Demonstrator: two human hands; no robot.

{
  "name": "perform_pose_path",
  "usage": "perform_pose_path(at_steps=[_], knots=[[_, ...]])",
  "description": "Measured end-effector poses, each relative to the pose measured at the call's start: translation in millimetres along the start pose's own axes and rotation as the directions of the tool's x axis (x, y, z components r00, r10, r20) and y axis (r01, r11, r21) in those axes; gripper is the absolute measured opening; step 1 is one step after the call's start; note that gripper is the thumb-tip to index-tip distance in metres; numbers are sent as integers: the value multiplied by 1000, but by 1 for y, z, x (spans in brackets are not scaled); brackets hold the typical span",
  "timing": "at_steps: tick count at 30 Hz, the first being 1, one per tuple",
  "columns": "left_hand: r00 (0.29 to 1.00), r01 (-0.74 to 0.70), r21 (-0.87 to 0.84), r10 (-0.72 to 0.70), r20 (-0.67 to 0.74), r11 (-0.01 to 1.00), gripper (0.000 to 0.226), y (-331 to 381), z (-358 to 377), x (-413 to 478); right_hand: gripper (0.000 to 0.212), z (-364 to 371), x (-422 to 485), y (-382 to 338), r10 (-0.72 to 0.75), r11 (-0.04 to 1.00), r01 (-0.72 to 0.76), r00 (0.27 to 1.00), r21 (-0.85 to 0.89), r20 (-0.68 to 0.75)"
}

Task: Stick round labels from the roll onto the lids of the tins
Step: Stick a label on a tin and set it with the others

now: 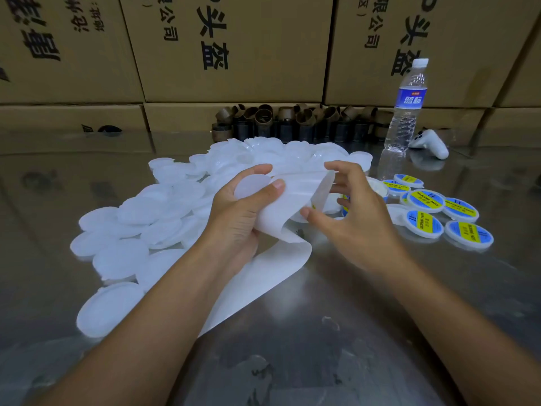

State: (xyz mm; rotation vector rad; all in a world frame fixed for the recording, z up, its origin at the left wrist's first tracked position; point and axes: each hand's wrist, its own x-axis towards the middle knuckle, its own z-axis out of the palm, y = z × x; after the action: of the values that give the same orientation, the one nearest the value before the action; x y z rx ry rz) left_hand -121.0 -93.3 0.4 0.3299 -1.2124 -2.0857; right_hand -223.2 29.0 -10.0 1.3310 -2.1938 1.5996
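Lid (251, 187) and liner strip (281, 259) clamped in left fingers (275, 186); right fingers (336, 169) spread at fold, grip unclear. Slack strip may crease your label (313, 205).

left hand (240, 213) gripping, right hand (355, 221) pinching

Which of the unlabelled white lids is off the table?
The lid gripped in the left hand, thumb over its edge, together with the backing strip; the other blank lids lie heaped on the steel table.
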Motion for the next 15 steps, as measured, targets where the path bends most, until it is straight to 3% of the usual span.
perform_pose_path(at_steps=[9,15], knots=[[1000,27,-52,-27,1,998,37,5,2,-4,67,1,2,15,40,977,-23,996,-213,74],[998,53,-29,-52,31,998,39,8,2,-7,77,-1,5,17,-20,979,44,992,-201,122]])
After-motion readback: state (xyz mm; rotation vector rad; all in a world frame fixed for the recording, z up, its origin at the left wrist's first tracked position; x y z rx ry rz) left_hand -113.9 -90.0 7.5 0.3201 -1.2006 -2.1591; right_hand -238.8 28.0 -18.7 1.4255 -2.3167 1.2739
